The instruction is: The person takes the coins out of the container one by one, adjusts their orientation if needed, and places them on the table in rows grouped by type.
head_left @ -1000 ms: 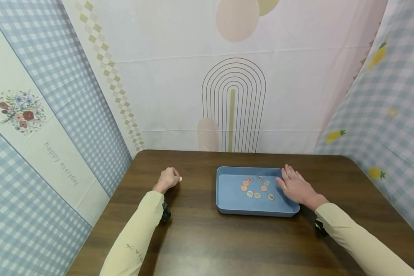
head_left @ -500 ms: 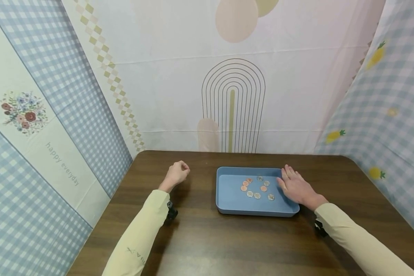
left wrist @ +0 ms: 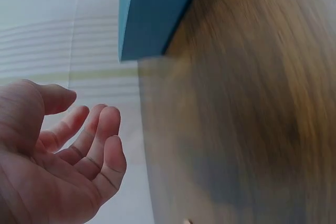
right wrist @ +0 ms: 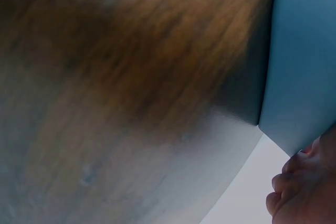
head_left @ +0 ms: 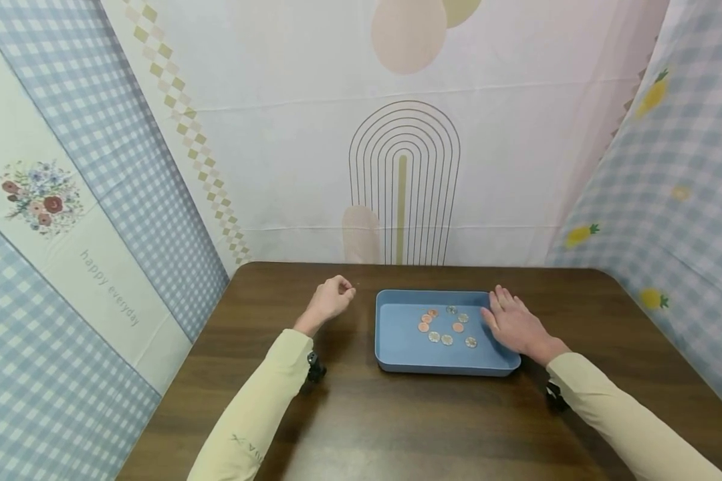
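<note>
Brown wooden table [head_left: 361,427]: straight-fingered right hand [head_left: 516,325] seemingly steadies blue rectangular tray [head_left: 398,343]; left of it, curled left hand [head_left: 329,300], contents unclear, probably must reach inside.

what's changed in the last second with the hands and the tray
The left hand moved right, toward the blue tray; the pale coin beside it earlier no longer shows. The right hand stayed at the tray's right end, coins inside unmoved.
</note>
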A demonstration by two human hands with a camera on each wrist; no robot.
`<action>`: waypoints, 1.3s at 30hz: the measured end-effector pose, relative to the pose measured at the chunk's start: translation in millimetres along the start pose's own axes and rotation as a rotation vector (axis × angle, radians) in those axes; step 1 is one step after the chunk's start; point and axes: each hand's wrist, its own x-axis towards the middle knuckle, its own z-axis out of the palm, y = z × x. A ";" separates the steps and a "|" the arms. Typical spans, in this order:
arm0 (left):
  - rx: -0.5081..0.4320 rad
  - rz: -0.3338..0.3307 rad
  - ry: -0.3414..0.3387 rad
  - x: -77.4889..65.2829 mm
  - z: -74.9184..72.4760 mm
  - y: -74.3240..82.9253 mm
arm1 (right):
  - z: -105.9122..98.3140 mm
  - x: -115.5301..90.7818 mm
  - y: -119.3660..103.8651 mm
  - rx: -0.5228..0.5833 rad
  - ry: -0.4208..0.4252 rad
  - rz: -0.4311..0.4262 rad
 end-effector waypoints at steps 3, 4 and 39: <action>-0.018 0.005 -0.014 -1.8 5.2 11.5 | -0.6 -1.6 -0.6 -0.006 -0.004 0.005; -0.024 0.012 -0.018 -2.0 7.1 15.3 | -0.8 -2.2 -0.9 -0.004 -0.004 0.006; -0.164 0.009 -0.262 -12.5 99.4 65.2 | -1.7 -13.4 -14.9 0.026 -0.016 0.033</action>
